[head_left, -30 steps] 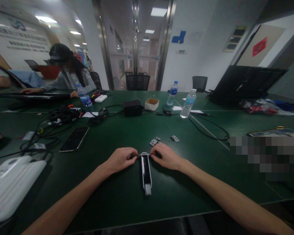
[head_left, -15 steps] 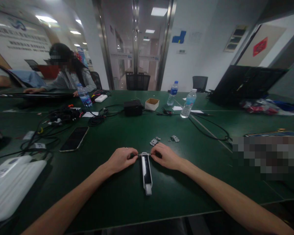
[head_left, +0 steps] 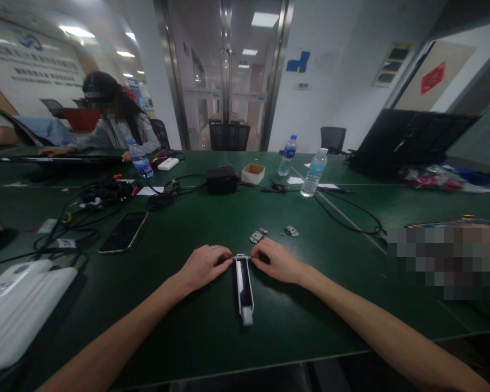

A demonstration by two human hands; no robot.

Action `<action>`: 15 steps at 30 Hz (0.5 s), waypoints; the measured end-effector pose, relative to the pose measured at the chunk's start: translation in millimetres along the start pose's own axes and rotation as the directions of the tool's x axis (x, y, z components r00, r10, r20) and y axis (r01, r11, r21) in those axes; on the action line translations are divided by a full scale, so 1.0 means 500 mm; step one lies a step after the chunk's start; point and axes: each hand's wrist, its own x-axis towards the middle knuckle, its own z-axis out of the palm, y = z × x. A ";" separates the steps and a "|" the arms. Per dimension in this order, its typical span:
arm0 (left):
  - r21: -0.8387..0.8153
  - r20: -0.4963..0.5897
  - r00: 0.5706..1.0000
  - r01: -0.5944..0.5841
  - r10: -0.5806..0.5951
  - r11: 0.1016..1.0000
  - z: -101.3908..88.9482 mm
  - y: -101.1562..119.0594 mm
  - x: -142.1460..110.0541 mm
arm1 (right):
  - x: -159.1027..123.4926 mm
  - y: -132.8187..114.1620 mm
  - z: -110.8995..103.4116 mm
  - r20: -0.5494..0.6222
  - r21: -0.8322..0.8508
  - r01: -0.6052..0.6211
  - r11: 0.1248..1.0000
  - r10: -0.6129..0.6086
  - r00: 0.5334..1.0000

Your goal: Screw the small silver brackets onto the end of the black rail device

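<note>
at a green table facing glass doors, left hand and right hand pinch a thin bar.

Slim device, phone on green table

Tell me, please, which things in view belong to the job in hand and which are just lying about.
Likely part of the job:
bar, between the left hand and right hand
device, its far end at the bar
metal parts, just beyond the right hand

Just lying about, it seems:
phone
bottles
open box
black box
cables
</note>
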 end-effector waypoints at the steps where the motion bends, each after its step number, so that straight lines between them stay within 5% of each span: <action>1: 0.005 0.000 1.000 -0.004 0.004 1.000 -0.001 0.001 0.000 | 0.000 0.001 0.000 -0.003 0.002 0.002 1.000 -0.002 1.000; 15: 0.008 0.026 1.000 -0.010 0.010 1.000 0.000 0.007 0.001 | 0.000 0.009 0.008 -0.018 -0.010 0.017 1.000 -0.017 1.000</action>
